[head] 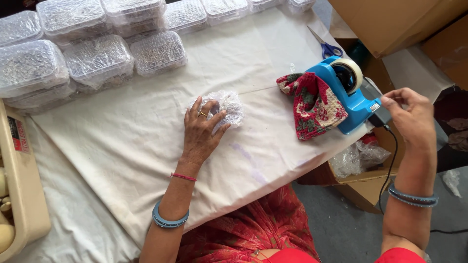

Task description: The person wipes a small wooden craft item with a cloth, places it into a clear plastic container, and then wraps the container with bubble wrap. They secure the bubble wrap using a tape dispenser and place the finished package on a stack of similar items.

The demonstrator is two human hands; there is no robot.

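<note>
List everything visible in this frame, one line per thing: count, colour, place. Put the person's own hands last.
bubble-wrapped bundle: one, clear, middle of the cloth, under the left fingers
tape dispenser: one, blue with a pale roll, right edge of the table
patterned cloth: one, red floral, draped against the dispenser
scissors: one, blue handles, behind the dispenser
wrapped plastic boxes: many, clear, stacked along the far left
table cloth: one, off-white, covering the table
cardboard boxes: several, brown, far right
cream tray: one, left edge
left hand: resting on the bundle
right hand: raised by the dispenser, fingertips pinched
</note>
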